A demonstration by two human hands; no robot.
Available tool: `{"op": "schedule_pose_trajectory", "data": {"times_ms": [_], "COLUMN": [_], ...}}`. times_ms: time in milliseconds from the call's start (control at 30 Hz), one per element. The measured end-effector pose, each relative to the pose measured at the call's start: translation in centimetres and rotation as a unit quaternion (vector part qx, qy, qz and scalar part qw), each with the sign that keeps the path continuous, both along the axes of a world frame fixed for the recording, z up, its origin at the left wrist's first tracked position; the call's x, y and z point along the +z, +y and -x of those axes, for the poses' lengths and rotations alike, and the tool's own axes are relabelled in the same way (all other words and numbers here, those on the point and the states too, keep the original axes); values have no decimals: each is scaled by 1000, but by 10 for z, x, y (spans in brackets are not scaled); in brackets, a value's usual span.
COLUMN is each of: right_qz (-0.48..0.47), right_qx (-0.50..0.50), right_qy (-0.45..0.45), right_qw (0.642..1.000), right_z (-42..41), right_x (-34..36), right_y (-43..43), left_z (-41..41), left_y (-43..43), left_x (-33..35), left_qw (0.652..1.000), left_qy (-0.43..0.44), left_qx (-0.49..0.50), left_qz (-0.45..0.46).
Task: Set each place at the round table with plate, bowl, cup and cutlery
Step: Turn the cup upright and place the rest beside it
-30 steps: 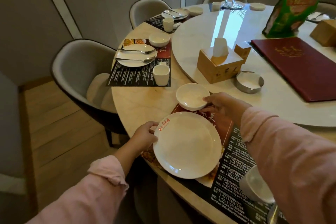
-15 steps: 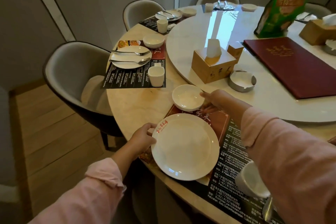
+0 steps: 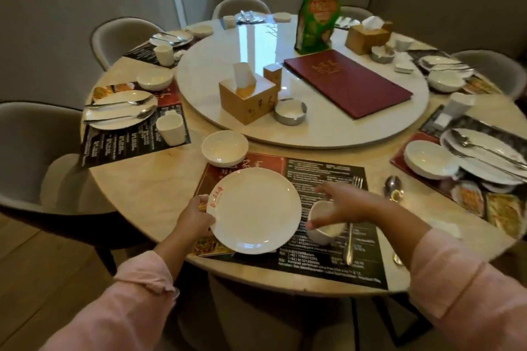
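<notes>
The left hand (image 3: 195, 218) grips the near-left rim of the plate (image 3: 253, 211), thumb on top. The plate sits on the left part of the placemat (image 3: 328, 177) at the nearest place on the round bench (image 3: 137, 179). The right hand (image 3: 339, 205) is curled over the cup (image 3: 323, 229), fingers closed around its rim; the cup stands on the placemat just right of the plate. Whether the cup is lifted or resting cannot be told.

The bowl (image 3: 224, 147) stands free at the far-left corner of the placemat, partly on it, just beyond the plate and apart from both hands. The fork (image 3: 351, 225) lies lengthwise on the placemat right of the cup, tines pointing toward the bench centre. The spoon (image 3: 393, 184) lies on bare bench right of the placemat.

The place to the left carries a plate with cutlery across it, a bowl and a cup. The place to the right shows a plate with cutlery and a bowl touching it. The raised centre turntable (image 3: 313, 128) holds a wooden tissue box (image 3: 248, 100), an ashtray (image 3: 290, 111) and a dark red menu folder (image 3: 348, 82).
</notes>
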State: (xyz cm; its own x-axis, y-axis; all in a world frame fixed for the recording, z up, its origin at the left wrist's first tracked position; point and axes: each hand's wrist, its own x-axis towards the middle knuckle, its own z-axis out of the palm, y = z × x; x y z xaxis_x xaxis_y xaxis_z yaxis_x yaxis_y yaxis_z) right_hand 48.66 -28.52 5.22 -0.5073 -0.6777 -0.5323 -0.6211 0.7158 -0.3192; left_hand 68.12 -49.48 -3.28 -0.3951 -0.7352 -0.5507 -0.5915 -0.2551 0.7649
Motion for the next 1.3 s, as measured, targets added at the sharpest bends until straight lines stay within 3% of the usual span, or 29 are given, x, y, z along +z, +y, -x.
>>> {"op": "schedule_pose_trajectory", "data": {"times_ms": [300, 500, 833, 867, 933, 1000, 1100, 1167, 1300], "right_qz": [119, 236, 282, 285, 296, 307, 324, 332, 329], "right_qx": [-112, -230, -254, -254, -250, -254, -275, -283, -287], "right_qy": [56, 89, 83, 81, 79, 75, 61, 67, 93], "right_qw": [985, 940, 921, 921, 918, 914, 903, 897, 895], "right_z": [-13, 21, 43, 45, 49, 55, 66, 77, 109], "right_x": [-33, -22, -31, -32, -32, -30, -25, -21, -17], "right_y": [32, 41, 23, 22, 19, 17, 16, 18, 22], "left_z": [16, 33, 39, 38, 40, 47, 69, 84, 95], "left_y": [20, 46, 87, 86, 76, 51, 2, -29, -51], "left_x": [7, 1, -13, -14, -11, -6, 11, 15, 15], "left_qw": [1000, 997, 992, 994, 995, 965, 914, 879, 841], "left_qy": [7, 49, 106, 94, 34, -1, 0, -86, -203], "left_qx": [8, 34, 32, 22, -20, -49, -120, -196, -291], "left_qz": [-15, -49, -62, -42, 95, 256, 387, 427, 409]}}
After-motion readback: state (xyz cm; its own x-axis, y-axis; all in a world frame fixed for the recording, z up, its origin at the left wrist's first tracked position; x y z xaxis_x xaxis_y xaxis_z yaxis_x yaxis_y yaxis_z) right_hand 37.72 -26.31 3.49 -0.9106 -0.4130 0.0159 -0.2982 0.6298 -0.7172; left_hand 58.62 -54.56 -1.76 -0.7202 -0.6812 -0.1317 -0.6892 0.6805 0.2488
